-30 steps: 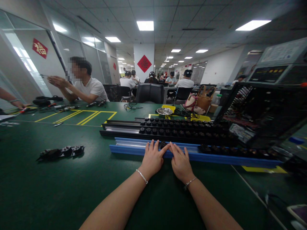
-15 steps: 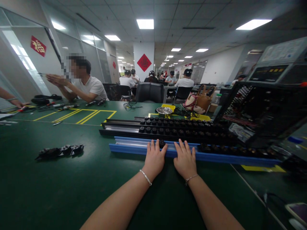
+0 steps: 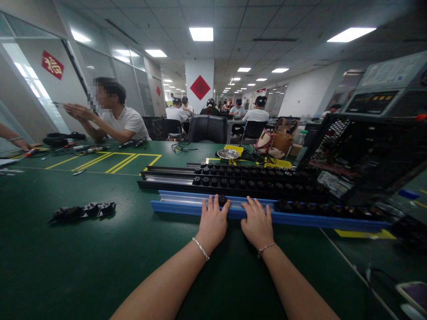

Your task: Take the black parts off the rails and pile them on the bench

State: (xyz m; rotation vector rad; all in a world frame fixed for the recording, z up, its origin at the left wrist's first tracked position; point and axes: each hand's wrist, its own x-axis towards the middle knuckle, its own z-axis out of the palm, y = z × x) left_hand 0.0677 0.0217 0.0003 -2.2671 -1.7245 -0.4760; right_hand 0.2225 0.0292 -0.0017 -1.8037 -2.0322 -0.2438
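Note:
A long blue rail [image 3: 190, 207] lies across the green table, with a row of black parts [image 3: 310, 207] in its right half. One separate black part [image 3: 222, 200] sits in the rail's channel between the thumb and fingers of my left hand [image 3: 214, 222]. That hand's fingers are spread over the rail; whether they touch the part is unclear. My right hand [image 3: 257, 222] rests on the rail's near edge with fingers apart and nothing in it. Just behind are black rails [image 3: 167, 181] filled with similar black parts. More black parts [image 3: 85, 211] lie at the left.
An open computer case [image 3: 360, 155] stands at the right. Behind the rails are a metal dish [image 3: 228, 154], yellow trays [image 3: 278, 163] and cables. A person [image 3: 123, 120] sits across the table at the left, near tools. A phone [image 3: 413, 295] lies at the lower right.
My left hand has shifted slightly to the left, along with the single black part in the channel. My right hand has barely moved.

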